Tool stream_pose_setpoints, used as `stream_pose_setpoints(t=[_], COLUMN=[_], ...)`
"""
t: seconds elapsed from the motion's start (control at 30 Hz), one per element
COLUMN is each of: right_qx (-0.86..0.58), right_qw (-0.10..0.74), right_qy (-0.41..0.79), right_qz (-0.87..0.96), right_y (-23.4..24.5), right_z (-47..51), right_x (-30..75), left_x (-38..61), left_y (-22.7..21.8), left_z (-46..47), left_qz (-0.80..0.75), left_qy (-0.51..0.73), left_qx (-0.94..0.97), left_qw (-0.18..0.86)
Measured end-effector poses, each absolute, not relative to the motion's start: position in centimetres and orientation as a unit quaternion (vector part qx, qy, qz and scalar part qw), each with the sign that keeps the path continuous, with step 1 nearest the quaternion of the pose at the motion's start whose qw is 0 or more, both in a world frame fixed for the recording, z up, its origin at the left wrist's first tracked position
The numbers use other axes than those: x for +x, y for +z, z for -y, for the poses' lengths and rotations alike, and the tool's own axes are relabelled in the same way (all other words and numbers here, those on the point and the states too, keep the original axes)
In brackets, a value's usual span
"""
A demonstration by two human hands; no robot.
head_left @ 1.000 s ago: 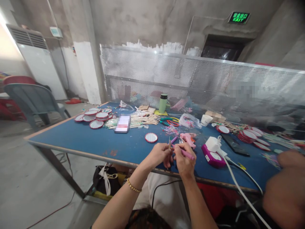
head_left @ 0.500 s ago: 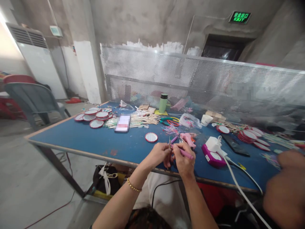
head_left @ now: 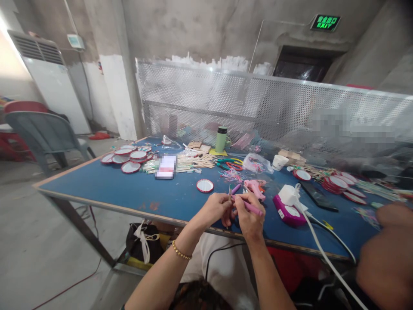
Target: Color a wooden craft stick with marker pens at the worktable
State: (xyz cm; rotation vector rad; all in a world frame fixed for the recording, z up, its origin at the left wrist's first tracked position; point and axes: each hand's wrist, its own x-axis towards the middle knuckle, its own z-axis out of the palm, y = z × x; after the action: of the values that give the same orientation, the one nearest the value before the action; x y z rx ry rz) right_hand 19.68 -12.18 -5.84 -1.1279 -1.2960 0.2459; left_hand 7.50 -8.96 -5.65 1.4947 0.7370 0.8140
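Observation:
My right hand (head_left: 252, 221) is closed around a pink pen-shaped tool (head_left: 254, 209), its front end pointing left toward my other hand. Pinched in my left hand (head_left: 219, 207) is a thin stick (head_left: 230, 189), whose tip pokes up above the fingers; the rest of it is hidden. Both hands meet over the table's front edge. Just beyond them lie a purple pen-like piece (head_left: 236, 188) and a pink glue gun (head_left: 256, 188). A round white disc with a red rim (head_left: 204, 186) rests flat to the left.
Red-rimmed discs (head_left: 130, 167) pile up at the left beside wooden sticks (head_left: 201, 161) and a phone (head_left: 166, 167). Pliers (head_left: 234, 164), a green bottle (head_left: 221, 140) and a paper cup (head_left: 279, 162) stand farther back. A purple power strip (head_left: 289, 212) with cables sits right; another person's blurred arm (head_left: 383, 258) is near.

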Motion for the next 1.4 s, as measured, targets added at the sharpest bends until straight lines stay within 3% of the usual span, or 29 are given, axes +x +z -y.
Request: stream_pose_setpoints(t=[1.4], right_qx=[-0.497], right_qw=[0.64], right_qy=[0.084], right_qz=[0.58], right_y=[-6.1], right_z=[12.0], right_x=[19.8], left_x=[7.5], left_y=[-5.6], left_z=[9.1], left_qz=[-0.329], left_qy=[0.354], left_qx=[0.65], left_qw=[0.586])
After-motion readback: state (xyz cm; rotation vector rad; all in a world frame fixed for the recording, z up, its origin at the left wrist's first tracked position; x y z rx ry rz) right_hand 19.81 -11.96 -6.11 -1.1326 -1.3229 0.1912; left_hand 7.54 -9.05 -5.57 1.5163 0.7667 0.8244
